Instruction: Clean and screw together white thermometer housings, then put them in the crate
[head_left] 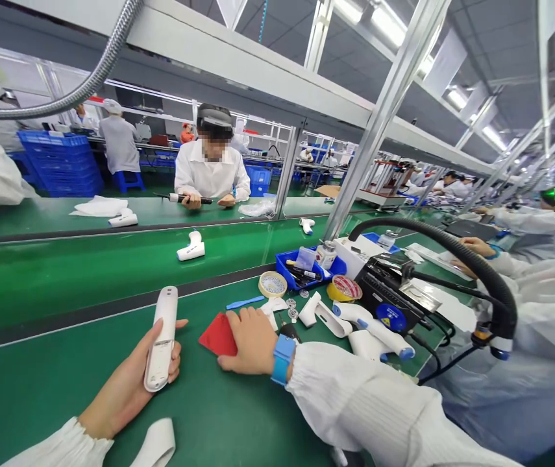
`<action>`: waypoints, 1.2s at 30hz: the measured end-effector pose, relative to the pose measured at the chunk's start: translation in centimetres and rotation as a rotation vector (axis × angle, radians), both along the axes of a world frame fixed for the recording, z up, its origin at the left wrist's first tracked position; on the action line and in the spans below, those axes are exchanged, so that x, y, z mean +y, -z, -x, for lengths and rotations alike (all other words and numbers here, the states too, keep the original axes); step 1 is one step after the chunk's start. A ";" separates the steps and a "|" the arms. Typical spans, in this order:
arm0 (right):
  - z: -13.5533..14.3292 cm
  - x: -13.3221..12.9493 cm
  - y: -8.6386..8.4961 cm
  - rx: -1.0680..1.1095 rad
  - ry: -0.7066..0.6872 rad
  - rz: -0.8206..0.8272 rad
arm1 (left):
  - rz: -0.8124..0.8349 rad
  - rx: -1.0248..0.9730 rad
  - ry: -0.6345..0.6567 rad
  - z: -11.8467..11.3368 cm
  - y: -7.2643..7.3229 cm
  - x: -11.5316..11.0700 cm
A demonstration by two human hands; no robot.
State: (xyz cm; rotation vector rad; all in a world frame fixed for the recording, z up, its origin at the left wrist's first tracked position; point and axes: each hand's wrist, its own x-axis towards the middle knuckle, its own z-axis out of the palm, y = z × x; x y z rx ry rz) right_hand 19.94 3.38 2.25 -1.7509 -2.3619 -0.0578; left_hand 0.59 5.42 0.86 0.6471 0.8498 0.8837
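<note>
In my left hand (134, 379) is a long white thermometer housing (163, 344), held upright with the fingers wrapped around its lower half. A small hole shows near its top and a recessed section lower down. My right hand (250, 340), with a blue wristband (283, 360), rests over a red cloth (217, 335) on the green bench, thumb at its near edge and fingers bent over it. Below my left hand lies a white shell part (158, 444), cut by the frame's bottom edge. Right of my right hand are white gun-shaped housings (379, 327).
A blue bin (301, 269) with pens, a tape roll (272, 284), a blue stick (245, 302) and a black device (387, 295) with a curved hose (481, 259) stand around. White thermometers (191, 246) lie on the green belt (87, 266). A co-worker (211, 165) sits opposite, another on the right.
</note>
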 end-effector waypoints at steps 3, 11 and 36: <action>-0.9 -0.3 -1.9 0.053 0.000 -0.051 | 0.022 0.004 -0.008 0.1 0.1 0.1; -12.9 3.3 -6.6 0.110 0.312 -0.177 | 0.048 -0.040 0.005 0.1 0.2 0.2; -7.1 -5.8 -6.1 1.139 -0.241 -0.420 | 0.076 -0.253 -0.072 -1.2 0.7 0.3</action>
